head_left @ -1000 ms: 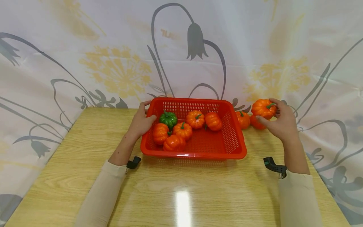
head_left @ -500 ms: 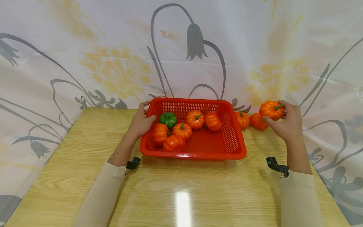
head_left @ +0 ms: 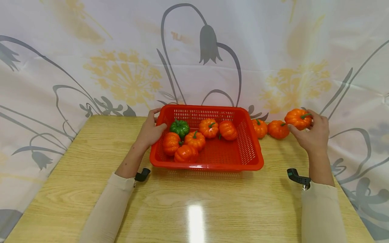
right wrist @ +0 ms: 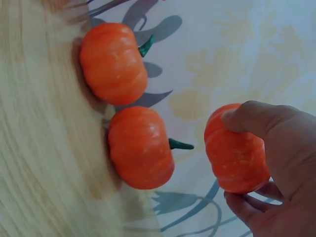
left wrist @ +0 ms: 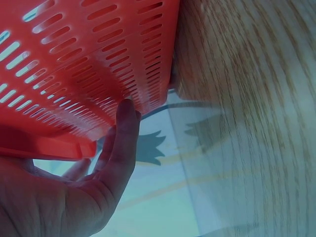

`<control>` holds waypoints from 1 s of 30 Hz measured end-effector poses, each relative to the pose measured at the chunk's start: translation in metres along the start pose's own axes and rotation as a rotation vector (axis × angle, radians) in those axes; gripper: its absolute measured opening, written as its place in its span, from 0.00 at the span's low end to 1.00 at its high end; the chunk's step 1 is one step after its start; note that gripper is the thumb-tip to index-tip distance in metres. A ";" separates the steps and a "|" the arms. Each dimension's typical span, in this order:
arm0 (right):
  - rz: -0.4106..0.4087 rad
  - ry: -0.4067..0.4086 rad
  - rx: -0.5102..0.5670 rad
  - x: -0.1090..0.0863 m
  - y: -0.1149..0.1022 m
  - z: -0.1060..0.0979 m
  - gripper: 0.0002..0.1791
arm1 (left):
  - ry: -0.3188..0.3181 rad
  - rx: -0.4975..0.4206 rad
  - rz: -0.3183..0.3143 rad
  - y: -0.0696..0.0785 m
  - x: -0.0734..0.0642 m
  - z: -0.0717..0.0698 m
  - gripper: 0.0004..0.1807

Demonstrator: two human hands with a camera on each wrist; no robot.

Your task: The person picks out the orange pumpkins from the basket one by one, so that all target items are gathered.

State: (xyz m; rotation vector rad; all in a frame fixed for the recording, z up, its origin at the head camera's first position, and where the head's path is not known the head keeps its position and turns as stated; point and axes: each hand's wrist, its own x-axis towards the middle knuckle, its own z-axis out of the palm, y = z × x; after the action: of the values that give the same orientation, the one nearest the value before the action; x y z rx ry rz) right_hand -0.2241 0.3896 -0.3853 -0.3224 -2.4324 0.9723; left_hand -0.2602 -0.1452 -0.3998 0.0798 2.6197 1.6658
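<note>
My right hand (head_left: pixel 314 133) grips a small orange pumpkin (head_left: pixel 298 118) with a green stem, thumb on one side and fingers on the other. In the right wrist view that held pumpkin (right wrist: pixel 236 150) is apart from two orange pumpkins on the table, the nearer one (right wrist: pixel 141 147) and a farther one (right wrist: pixel 113 63). At the left end of a red plastic basket (head_left: pixel 206 166), my left hand (head_left: pixel 151 131) holds the rim, thumb over the top. The left wrist view shows its fingers (left wrist: pixel 127 123) against the basket's slotted outer wall (left wrist: pixel 98 59).
Inside the basket lie a green pumpkin (head_left: pixel 180 128) and several orange ones, such as the front one (head_left: pixel 186 154). A wood-grain table (head_left: pixel 243 202) carries everything. Behind its far edge hangs a flower-patterned sheet (head_left: pixel 127 40).
My right hand has moved to the right with its pumpkin, away from the two on the table, so the nearer one now shows fully. My left hand and the basket have stayed put.
</note>
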 end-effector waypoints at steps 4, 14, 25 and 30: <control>0.023 0.045 0.025 0.001 0.009 0.004 0.43 | 0.001 0.004 -0.002 0.000 0.000 0.000 0.39; 0.117 0.118 0.021 0.004 0.028 0.009 0.43 | 0.002 -0.001 -0.002 0.000 0.000 0.000 0.39; 0.141 0.087 -0.022 0.001 0.042 0.013 0.44 | -0.001 -0.001 -0.006 0.001 -0.001 0.000 0.39; 0.165 0.070 -0.043 0.000 0.045 0.015 0.46 | 0.001 0.002 -0.005 0.000 0.000 0.000 0.39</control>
State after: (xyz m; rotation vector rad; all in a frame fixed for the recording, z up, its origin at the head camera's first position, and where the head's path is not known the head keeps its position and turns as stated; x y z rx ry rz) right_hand -0.2309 0.4135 -0.4260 -0.5708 -2.3944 0.9616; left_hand -0.2603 -0.1450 -0.4002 0.0725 2.6200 1.6625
